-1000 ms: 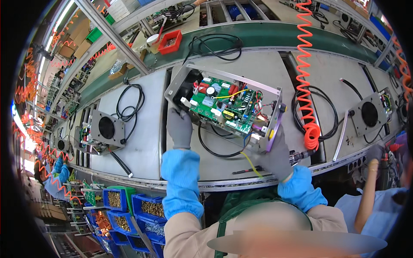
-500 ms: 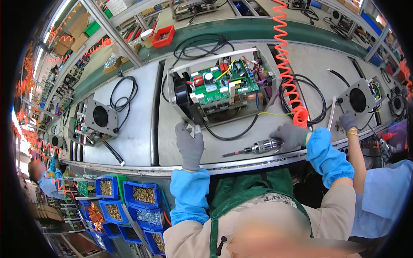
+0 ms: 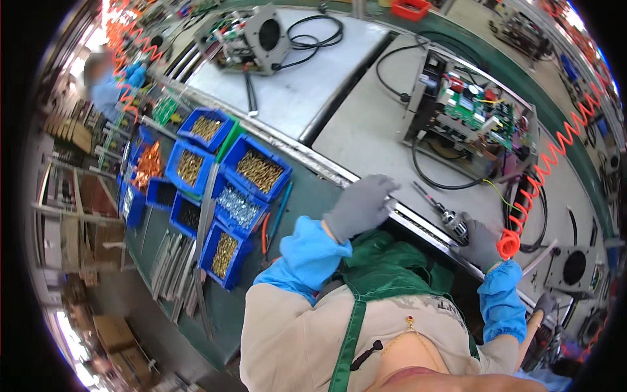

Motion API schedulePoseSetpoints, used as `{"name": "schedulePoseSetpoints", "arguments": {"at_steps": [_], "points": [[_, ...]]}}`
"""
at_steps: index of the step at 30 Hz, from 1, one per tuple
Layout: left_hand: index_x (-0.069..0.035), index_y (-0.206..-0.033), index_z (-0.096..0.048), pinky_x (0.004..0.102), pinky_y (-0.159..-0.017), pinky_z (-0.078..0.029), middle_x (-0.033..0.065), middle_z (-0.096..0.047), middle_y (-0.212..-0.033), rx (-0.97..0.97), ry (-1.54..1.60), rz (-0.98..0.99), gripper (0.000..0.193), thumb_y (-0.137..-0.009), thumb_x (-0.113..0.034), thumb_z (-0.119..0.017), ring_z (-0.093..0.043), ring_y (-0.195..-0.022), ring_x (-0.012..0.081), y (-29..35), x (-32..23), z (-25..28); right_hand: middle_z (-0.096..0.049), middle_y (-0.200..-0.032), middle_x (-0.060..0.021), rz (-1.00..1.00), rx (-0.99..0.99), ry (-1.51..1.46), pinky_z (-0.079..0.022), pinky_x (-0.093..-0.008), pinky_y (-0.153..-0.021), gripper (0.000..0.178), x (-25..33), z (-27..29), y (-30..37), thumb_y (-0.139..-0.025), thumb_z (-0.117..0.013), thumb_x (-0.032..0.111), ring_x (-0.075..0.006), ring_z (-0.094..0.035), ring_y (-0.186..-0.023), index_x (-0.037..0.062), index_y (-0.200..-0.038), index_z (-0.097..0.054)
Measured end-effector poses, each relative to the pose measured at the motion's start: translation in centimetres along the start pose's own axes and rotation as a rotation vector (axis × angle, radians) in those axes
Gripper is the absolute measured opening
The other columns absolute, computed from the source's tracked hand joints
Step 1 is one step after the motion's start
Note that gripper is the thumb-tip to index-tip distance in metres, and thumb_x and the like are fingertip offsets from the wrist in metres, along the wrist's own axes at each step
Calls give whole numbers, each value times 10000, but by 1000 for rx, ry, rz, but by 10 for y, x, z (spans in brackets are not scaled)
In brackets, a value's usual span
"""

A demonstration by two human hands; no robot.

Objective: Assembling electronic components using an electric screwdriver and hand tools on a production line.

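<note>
My right hand (image 3: 480, 243), in a grey glove, is closed round a silver and black pneumatic screwdriver (image 3: 452, 222). The tool lies low over the work surface near its front edge, its long bit pointing away to the upper left. My left hand (image 3: 361, 208), also gloved, hovers by the metal front rail, fingers loosely apart with nothing visible in them. Beyond both hands stands an opened metal chassis (image 3: 424, 140) holding a green circuit board (image 3: 473, 108); neither hand touches it. A black cable (image 3: 434, 183) loops from its near side.
Blue bins (image 3: 261, 168) of brass-coloured and silver fasteners stand to the left, beside pliers (image 3: 266, 235) and metal strips (image 3: 173, 268). A red coiled air hose (image 3: 545, 163) hangs at the right. Other chassis units (image 3: 245, 39) sit along the line. A co-worker's hand (image 3: 544, 304) is at the lower right.
My view has swung left, bringing the bins nearer the middle. My left hand has left the chassis for the front rail. My right hand still holds the pneumatic screwdriver.
</note>
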State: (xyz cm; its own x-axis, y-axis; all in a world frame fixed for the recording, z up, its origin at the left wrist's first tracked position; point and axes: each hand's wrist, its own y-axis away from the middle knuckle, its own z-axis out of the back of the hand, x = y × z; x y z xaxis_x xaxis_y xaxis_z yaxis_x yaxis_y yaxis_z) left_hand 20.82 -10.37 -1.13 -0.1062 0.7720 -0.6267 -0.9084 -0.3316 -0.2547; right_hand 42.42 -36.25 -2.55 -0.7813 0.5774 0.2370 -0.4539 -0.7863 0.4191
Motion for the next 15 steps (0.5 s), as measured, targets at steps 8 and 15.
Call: {"name": "schedulePoseSetpoints", "arguments": {"at_steps": [8,15], "points": [[-92,-1008,-641,400,-819,-511,124,-646,-1069,-143,-898,749,214,-830,-187,-572,-637,-958,289,79,106,129,-613,-851,-118,-46,483,-1605,-557,-307,-538,777,12,-18,9,-576,-712,337,-172,-632,-627,10,-1234,-459],[-138,-1060,-645,395,-850,-506,107,-641,-1109,334,-809,950,238,-842,-146,-550,-622,-1033,278,56,119,142,-602,-839,-134,-3,449,-1506,-534,-309,-550,800,59,-1,16,-561,-694,265,-202,-612,-578,6,-1266,-420]]}}
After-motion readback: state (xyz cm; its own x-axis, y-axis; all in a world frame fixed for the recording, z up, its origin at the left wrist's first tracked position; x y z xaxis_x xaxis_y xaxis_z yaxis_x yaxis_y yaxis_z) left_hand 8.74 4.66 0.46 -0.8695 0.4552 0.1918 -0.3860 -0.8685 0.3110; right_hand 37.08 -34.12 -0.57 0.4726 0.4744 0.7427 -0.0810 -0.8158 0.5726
